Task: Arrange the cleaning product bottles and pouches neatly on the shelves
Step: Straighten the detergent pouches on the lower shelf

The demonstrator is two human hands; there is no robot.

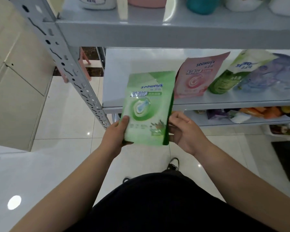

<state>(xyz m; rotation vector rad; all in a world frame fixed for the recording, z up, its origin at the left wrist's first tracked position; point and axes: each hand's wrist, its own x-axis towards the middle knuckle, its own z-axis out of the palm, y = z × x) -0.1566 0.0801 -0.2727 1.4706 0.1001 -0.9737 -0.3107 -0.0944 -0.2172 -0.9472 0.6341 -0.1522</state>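
Observation:
A light green "seaways" pouch [147, 108] is held upright in front of the middle shelf [224, 102]. My left hand [117, 136] grips its lower left edge, thumb on the front. My right hand [184, 131] is at its lower right edge with fingers loosely bent; whether they touch the pouch is unclear. On the middle shelf stand a pink pouch [197, 76], a darker green pouch [231, 76] and a bluish-purple pouch [271, 74], all leaning. Bottles stand on the top shelf [157, 30]: a white one [97, 2], a pink one [146, 1] and a teal one [203, 5].
A perforated grey upright [60, 56] frames the rack's left side. A lower shelf [241, 121] holds mixed orange and purple packets. A cardboard box [15, 81] stands at left, a pink stool [84, 62] behind the rack. The floor is glossy white tile [65, 114].

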